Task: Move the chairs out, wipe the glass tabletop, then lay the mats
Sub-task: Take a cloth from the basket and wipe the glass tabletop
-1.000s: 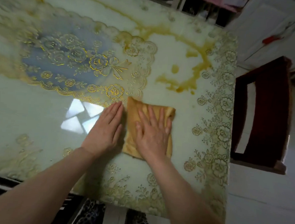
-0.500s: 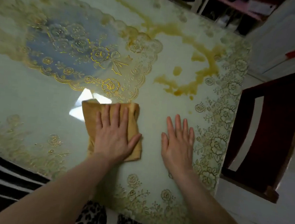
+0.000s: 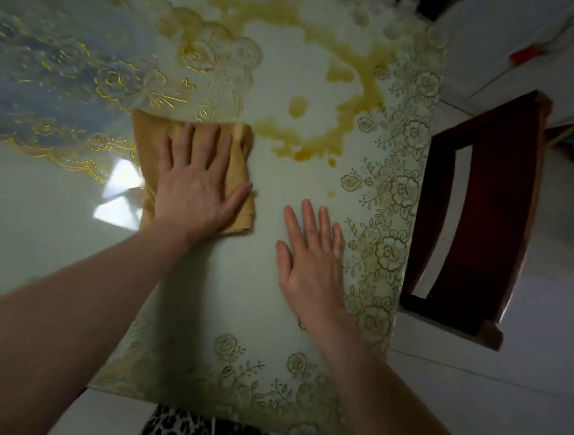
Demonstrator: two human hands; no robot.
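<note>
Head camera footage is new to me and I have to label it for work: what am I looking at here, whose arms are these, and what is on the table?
The camera sits on a person's head and looks down, so the two bare arms are the wearer's own. There is no machine. The left hand presses flat on a folded yellow cloth, fingers straight, wiping the glass tabletop. The right hand lies flat on the bare glass beside it, holding nothing. Beyond the cloth is a yellow-brown spill, not yet wiped. Gold flower patterns show on the tabletop. A dark wooden chair stands off the table's right edge.
</note>
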